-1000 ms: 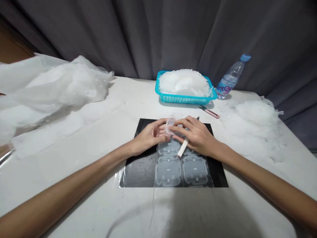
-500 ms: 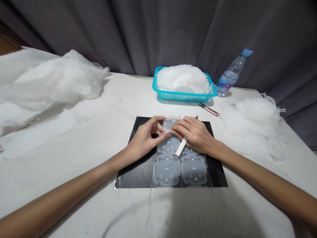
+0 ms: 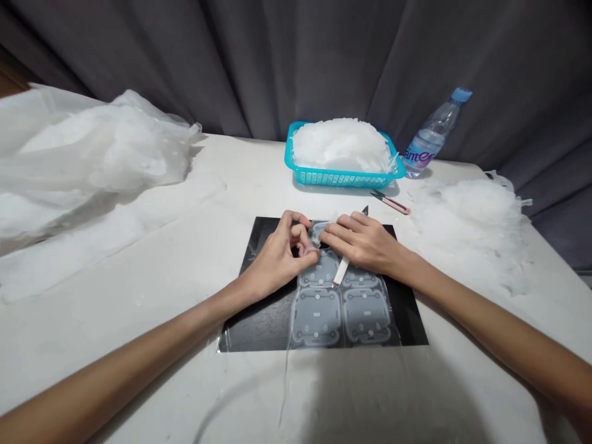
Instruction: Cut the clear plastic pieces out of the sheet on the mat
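A clear plastic sheet (image 3: 317, 314) with grey, rounded-square pieces lies on a black mat in front of me. At its upper part, my left hand (image 3: 289, 246) pinches a small whitish bit of film (image 3: 311, 249) between thumb and fingers. My right hand (image 3: 363, 242) lies across the sheet's upper right, fingertips pressing by the top grey piece (image 3: 318, 229). Tucked in that same hand is a slim white-handled knife (image 3: 341, 271), its dark pointed tip showing beyond the knuckles. The hands partly cover the upper pieces.
Behind the mat (image 3: 259, 314) stands a turquoise basket (image 3: 345, 179) heaped with white translucent pieces. Pink-handled thread snips (image 3: 393, 203) lie beside it, near a water bottle (image 3: 423, 145). A pile of clear scraps (image 3: 476, 228) is at right, a large plastic bag (image 3: 115, 142) at left.
My left hand has curled its fingers tighter, and the film between my hands looks smaller, with a dark gap by the top piece. The sheet sits slightly further right.
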`<state>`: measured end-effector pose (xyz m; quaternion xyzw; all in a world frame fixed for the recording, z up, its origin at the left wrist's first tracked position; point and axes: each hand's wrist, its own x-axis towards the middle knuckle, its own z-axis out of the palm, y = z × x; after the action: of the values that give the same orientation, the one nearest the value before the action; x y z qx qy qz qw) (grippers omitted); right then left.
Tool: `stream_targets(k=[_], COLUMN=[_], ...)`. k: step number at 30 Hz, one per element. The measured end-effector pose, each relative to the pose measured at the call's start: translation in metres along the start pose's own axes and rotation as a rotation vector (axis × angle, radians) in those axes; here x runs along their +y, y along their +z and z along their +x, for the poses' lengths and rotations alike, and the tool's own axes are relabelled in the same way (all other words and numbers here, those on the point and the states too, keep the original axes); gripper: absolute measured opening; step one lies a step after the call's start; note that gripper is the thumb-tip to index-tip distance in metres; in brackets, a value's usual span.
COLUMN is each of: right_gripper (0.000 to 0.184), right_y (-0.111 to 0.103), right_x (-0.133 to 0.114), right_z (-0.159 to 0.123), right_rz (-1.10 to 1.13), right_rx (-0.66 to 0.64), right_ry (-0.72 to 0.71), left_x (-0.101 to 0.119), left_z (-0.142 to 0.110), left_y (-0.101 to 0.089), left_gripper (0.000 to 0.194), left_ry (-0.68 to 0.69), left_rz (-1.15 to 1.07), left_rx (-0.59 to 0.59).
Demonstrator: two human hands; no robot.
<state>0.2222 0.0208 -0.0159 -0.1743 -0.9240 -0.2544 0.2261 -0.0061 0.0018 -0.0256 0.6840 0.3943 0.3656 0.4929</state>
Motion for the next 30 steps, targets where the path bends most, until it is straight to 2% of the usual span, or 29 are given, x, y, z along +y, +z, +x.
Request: stream_targets(k=[4, 11, 20, 23, 25, 30], right_gripper=[0.021, 0.024, 0.023, 0.018, 0.013, 0.016], right_y=[0.003, 0.012, 0.008, 0.008, 0.007, 0.003], right_x=[-0.001, 0.002, 0.001, -0.001, -0.001, 0.002], right_z=[0.002, 0.006, -0.002, -0.004, -0.005, -0.006], right_rz=[-0.047, 0.071, 0.113, 0.085, 0.056, -0.008], right_rx=[-0.015, -0.004, 0.031, 0.051, 0.067, 0.080], right_ry=[-0.037, 0.083, 0.062, 0.046, 0.011, -0.048], left_x=[0.004, 0.006, -0.005, -0.006, -0.004, 0.003], left_z=[0.001, 0.002, 0.002, 0.001, 0.000, -0.006], left_y=[0.002, 0.003, -0.001, -0.002, -0.002, 0.000], left_gripper=[0.038, 0.034, 0.034, 0.033, 0.034, 0.039], left_ry=[-0.015, -0.061, -0.015, -0.007, 0.007, 0.040], left_rz=[0.036, 0.076, -0.141, -0.211, -0.217, -0.130], left_rx=[-0.026, -0.010, 0.037, 0.048, 0.053, 0.050])
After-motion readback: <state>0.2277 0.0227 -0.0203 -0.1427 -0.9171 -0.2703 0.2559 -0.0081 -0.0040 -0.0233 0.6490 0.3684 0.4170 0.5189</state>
